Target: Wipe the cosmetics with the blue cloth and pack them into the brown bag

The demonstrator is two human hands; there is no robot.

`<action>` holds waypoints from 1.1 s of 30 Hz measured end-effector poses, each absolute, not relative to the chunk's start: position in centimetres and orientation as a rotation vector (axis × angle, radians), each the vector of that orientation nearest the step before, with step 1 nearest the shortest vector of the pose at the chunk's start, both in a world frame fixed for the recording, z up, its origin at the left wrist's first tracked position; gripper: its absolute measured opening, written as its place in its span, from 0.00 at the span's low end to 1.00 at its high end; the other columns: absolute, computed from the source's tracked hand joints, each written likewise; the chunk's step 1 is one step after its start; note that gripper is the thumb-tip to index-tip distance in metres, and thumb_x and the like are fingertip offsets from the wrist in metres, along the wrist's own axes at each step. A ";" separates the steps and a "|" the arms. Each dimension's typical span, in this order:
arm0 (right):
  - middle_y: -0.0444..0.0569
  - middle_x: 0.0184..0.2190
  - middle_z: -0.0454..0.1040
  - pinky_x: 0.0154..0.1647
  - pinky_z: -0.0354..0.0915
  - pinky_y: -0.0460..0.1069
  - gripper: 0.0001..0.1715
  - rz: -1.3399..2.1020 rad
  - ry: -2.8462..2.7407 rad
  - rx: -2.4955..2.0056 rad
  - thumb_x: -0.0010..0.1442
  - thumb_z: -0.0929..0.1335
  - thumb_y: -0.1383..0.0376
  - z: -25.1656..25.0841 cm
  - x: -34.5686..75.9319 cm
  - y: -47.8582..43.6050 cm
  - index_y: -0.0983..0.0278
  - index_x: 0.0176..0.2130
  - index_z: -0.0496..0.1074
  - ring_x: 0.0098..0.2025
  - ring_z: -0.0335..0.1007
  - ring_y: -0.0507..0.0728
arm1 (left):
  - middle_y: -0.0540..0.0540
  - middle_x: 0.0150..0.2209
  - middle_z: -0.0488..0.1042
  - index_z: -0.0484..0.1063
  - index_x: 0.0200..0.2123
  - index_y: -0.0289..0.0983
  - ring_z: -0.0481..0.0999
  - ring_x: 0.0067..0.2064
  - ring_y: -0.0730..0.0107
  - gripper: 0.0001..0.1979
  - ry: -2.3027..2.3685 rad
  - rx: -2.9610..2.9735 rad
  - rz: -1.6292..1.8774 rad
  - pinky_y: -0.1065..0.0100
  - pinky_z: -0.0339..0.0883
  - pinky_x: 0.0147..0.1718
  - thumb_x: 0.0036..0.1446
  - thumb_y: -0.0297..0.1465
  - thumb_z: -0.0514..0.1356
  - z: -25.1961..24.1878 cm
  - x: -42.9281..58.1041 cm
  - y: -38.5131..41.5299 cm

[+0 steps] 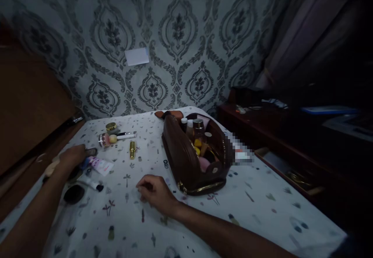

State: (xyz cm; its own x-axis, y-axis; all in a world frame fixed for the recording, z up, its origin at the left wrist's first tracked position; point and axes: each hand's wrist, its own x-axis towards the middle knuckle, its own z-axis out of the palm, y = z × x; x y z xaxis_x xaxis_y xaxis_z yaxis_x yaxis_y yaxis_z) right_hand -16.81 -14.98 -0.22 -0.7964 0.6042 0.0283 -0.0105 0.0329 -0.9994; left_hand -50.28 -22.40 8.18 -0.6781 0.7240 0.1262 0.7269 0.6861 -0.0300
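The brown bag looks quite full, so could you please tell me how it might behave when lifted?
The bag is probably fairly heavy for its size, since several containers crowd its inside. With its top gaping open, contents could spill if it tipped. Its sides look leathery and stand up, so they may flex only a little.

Printed cloth [128, 227] bearing brown bag [178, 149], gold tube [132, 150]
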 end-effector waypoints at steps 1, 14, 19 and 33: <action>0.39 0.20 0.68 0.25 0.62 0.43 0.04 1.817 -1.865 -0.600 0.53 0.66 0.71 -0.2 -16.8 -14.9 0.65 0.30 0.72 0.23 0.68 0.49 | 0.33 0.30 0.75 0.72 0.27 0.33 0.77 0.37 0.40 0.21 -2.761 -1.170 -0.006 0.49 0.71 0.30 0.55 0.46 0.54 8.3 -49.4 -22.3; 0.40 0.18 0.69 0.18 0.54 0.42 0.07 1.886 -1.836 -0.603 0.54 0.67 0.62 -0.5 -16.9 -14.6 0.65 0.31 0.70 0.18 0.60 0.47 | 0.40 0.58 0.72 0.71 0.55 0.37 0.70 0.59 0.58 0.21 -2.434 -1.833 -0.462 0.59 0.66 0.56 0.59 0.28 0.53 3.6 -37.9 -12.8; 0.43 0.30 0.70 0.19 0.60 0.42 0.12 1.894 -1.762 -0.558 0.53 0.68 0.60 -1.0 -17.1 -14.2 0.64 0.38 0.69 0.23 0.68 0.48 | 0.39 0.49 0.75 0.74 0.47 0.37 0.73 0.53 0.56 0.14 -2.467 -1.787 -0.504 0.59 0.66 0.53 0.61 0.30 0.53 3.2 -37.7 -13.7; 0.50 0.44 0.65 0.26 0.68 0.47 0.20 1.556 -1.915 -0.631 0.54 0.67 0.67 -2.0 -17.0 -13.2 0.63 0.49 0.67 0.31 0.68 0.51 | 0.47 0.28 0.75 0.74 0.31 0.37 0.74 0.34 0.65 0.13 -2.610 -1.840 -0.790 0.68 0.63 0.35 0.61 0.34 0.52 3.6 -35.9 -19.5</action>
State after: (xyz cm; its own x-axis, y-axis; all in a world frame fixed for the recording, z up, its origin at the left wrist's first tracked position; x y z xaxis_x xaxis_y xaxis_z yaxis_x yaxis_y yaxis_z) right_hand -17.00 -13.17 -2.04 -0.7159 0.6831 0.1442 -0.0015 0.2050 -0.9788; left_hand -35.92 -19.53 3.64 -0.3670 0.9181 0.1500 0.8473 0.2633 0.4613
